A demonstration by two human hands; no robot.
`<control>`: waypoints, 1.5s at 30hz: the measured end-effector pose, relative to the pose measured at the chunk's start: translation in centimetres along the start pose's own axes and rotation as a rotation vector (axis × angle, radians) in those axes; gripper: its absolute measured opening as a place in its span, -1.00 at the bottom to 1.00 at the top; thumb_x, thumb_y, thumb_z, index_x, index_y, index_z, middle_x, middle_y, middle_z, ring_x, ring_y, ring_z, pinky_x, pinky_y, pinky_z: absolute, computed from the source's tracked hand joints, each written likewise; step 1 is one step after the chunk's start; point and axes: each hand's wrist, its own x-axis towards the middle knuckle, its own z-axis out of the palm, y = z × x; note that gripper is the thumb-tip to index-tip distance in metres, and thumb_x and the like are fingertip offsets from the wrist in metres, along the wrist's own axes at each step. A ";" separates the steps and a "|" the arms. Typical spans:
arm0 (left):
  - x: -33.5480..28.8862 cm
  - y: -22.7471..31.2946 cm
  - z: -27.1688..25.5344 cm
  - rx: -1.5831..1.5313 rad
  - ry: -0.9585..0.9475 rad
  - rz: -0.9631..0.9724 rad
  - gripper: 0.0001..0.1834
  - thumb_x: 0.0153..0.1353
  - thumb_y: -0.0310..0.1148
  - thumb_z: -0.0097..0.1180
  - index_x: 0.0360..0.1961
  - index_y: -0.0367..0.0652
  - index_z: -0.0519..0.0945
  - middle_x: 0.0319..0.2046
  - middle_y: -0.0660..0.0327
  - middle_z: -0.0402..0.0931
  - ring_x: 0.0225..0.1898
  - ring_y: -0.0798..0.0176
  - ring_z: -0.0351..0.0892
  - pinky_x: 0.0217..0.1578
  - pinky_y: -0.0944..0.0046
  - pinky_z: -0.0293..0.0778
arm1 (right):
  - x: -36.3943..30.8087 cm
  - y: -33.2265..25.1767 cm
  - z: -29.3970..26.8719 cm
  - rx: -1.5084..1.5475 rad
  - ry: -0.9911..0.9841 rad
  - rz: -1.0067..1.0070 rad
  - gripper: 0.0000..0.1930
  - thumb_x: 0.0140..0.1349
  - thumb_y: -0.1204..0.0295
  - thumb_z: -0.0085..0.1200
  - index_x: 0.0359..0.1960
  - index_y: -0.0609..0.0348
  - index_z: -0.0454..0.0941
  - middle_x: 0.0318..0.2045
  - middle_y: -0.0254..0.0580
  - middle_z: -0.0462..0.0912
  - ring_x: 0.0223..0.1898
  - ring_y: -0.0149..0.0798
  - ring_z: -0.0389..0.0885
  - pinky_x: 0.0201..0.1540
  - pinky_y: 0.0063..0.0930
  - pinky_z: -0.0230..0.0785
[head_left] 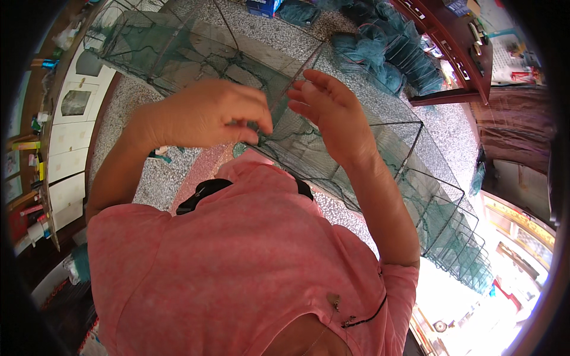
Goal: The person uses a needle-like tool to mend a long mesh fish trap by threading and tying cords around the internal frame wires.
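Note:
A long green-mesh net trap (439, 207) on square dark wire frames stretches across the floor from the far left to the near right. Above its middle, my left hand (214, 113) is closed, its fingers and thumb curled toward each other. It is slightly blurred, and anything small between its fingertips cannot be made out. Opposite it, my right hand (335, 115) is raised, palm turned left, with loosely bent fingers apart and nothing visible in them. Dark cords and gathered mesh (243, 68) show behind the hands; my forearms and pink shirt hide part of the trap.
Bundled blue-green nets (392, 50) lie on the speckled floor (436, 127) at the far right, beside a dark red wooden table (445, 41). A blue box (263, 7) stands at the far edge. White cabinets (71, 139) line the left side.

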 end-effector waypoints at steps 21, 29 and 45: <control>3.0 0.0 1.3 0.619 -0.332 0.252 -0.32 -0.30 -0.41 0.42 -0.02 -0.15 0.47 -0.18 0.08 0.42 -0.15 -0.07 0.47 -0.20 0.03 0.42 | 4.4 3.6 4.4 -0.030 0.180 0.103 -0.54 0.32 0.16 -0.07 -0.10 0.44 0.47 -0.28 0.07 0.64 -0.23 -0.06 0.63 -0.17 -0.29 0.47; 7.0 6.2 0.7 0.608 -0.402 0.309 -0.43 -0.10 -0.40 0.33 0.02 -0.14 0.48 -0.27 0.10 0.46 -0.33 0.02 0.53 -0.32 0.10 0.44 | -8.9 1.7 -2.0 0.060 0.435 -0.372 -0.64 0.28 0.33 0.04 0.02 0.31 0.43 -0.16 -0.07 0.61 -0.18 -0.27 0.61 -0.12 -0.43 0.45; 27.8 23.3 23.3 0.290 -0.127 1.066 -0.91 0.18 -0.54 0.05 -0.31 -0.27 0.57 -0.34 0.15 0.52 -0.25 0.15 0.52 -0.23 0.23 0.42 | -40.6 13.6 -13.2 0.352 1.201 -0.444 -0.73 0.33 0.32 0.03 -0.03 0.20 0.49 -0.19 -0.19 0.63 -0.23 -0.37 0.60 -0.17 -0.51 0.46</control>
